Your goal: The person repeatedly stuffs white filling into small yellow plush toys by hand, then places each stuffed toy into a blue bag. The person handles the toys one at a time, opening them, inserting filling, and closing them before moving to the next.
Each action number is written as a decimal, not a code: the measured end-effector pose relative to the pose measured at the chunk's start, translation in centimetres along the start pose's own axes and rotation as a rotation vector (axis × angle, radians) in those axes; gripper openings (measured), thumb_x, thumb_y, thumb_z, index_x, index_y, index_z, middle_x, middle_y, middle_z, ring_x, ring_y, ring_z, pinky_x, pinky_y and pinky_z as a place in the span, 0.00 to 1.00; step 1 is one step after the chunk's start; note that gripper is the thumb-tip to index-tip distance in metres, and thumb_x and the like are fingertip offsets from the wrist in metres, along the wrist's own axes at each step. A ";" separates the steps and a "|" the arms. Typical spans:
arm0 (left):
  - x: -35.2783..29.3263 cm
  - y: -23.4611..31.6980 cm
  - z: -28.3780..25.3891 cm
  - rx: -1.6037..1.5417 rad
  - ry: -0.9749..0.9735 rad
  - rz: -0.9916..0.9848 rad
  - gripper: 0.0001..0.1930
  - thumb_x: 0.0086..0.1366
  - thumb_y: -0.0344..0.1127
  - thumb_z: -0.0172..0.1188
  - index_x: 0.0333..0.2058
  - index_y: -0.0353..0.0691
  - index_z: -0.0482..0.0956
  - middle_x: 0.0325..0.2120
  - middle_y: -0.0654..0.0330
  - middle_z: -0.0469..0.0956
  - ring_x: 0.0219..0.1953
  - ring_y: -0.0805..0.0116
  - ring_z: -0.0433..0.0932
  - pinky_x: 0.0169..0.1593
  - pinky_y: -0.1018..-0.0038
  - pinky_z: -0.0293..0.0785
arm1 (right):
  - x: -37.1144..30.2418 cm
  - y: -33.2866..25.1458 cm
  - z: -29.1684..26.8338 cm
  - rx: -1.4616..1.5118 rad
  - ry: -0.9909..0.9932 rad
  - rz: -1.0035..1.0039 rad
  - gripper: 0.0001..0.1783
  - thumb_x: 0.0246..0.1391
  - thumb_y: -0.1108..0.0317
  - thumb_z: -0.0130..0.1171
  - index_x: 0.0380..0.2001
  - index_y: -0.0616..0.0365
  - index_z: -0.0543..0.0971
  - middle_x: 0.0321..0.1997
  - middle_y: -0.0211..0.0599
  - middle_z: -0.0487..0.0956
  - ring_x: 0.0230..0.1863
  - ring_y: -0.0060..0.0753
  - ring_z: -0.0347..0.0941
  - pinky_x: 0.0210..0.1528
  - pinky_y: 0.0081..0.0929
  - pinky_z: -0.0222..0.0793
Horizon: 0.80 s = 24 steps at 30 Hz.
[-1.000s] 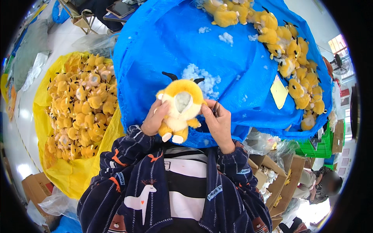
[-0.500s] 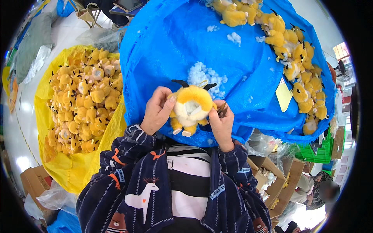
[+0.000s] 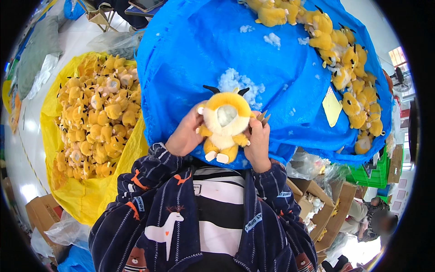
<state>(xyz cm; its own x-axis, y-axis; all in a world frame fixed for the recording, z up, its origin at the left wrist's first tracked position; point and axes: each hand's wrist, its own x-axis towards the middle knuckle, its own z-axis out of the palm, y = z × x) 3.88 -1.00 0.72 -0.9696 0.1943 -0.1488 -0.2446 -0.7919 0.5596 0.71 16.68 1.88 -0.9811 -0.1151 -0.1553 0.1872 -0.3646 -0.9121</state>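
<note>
Between my two hands a yellow and cream plush toy (image 3: 220, 129) faces up, upright, with black horns and small white feet. A round opening in its face shows white stuffing (image 3: 225, 117). My left hand (image 3: 186, 131) grips its side, thumb near the head. My right hand (image 3: 258, 144) pinches the other side and also holds a small metal tool (image 3: 263, 119) with two pointed tips, perhaps tweezers; its rest is hidden in the palm. Just beyond the toy lies a clump of loose white fluff (image 3: 238, 85) on a blue sheet (image 3: 195, 59).
Many similar plush toys (image 3: 358, 97) line the sheet's far and right edge, beside a yellow paper (image 3: 331, 109). On the left, a yellow sack (image 3: 102, 197) holds a heap of plush pieces (image 3: 97, 122). Cardboard boxes (image 3: 324, 217) and a green crate (image 3: 369, 174) stand at right; a person (image 3: 369, 222) is beyond.
The toy has turned more upright and flattened toward view, so its face opening and full body show. Both hands have shifted slightly, still holding it.
</note>
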 end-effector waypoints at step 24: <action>0.4 -0.4 0.8 0.159 0.158 0.243 0.22 0.62 0.26 0.54 0.54 0.36 0.62 0.48 0.57 0.70 0.50 0.68 0.71 0.52 0.72 0.70 | -0.7 -4.3 0.6 -0.308 -0.091 0.060 0.17 0.54 0.70 0.55 0.48 0.61 0.72 0.23 0.27 0.72 0.16 0.09 0.59 0.17 0.15 0.55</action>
<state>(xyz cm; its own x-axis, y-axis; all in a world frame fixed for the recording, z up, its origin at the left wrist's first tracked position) 3.55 -0.17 1.10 -0.9894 -0.0912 -0.1131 -0.0168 -0.7016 0.7124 0.66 17.79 6.14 -0.9578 -0.2155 -0.1902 0.2074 -0.0600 -0.9764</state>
